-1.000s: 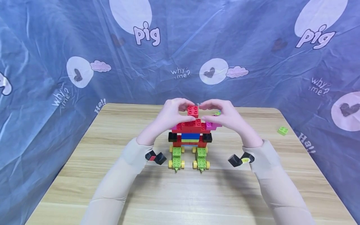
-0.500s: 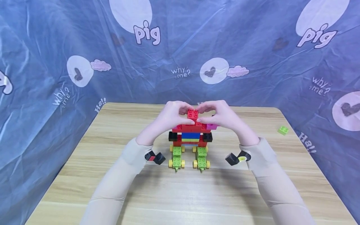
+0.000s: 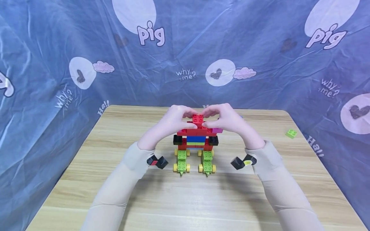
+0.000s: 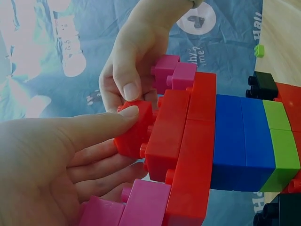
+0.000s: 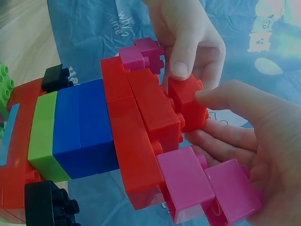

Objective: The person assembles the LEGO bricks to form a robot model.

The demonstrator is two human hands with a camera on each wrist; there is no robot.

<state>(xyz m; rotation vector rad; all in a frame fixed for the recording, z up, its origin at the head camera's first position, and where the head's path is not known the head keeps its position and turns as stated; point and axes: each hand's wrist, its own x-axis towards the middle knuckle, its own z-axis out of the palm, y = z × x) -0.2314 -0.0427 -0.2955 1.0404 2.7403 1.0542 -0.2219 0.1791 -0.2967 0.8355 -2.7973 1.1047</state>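
Both hands meet at the top of a built block figure in the head view. A red 2x2 toy brick (image 3: 198, 119) sits at its peak. My left hand (image 3: 177, 120) pinches it from the left, thumb on the near face (image 4: 134, 134). From the other side my right hand (image 3: 226, 118) grips the same brick with thumb and fingers. Studs show at the narrow gap between it and the red brick (image 5: 153, 101) beneath. Below come a long red row (image 3: 196, 132), blue bricks (image 5: 84, 132) and a lime layer (image 5: 43, 134). Pink bricks (image 4: 146, 202) jut out at both sides.
Two green wheeled bases (image 3: 181, 160) with yellow wheels carry the figure on the wooden table (image 3: 115, 192). Black bricks (image 3: 213, 141) stick out at its sides. A loose lime brick (image 3: 291, 133) lies near the right edge. Blue printed cloth (image 3: 185, 48) surrounds the table.
The red brick has come down onto the figure's top, with both hands lowering. My right hand has moved left and taken hold of the brick beside my left hand.
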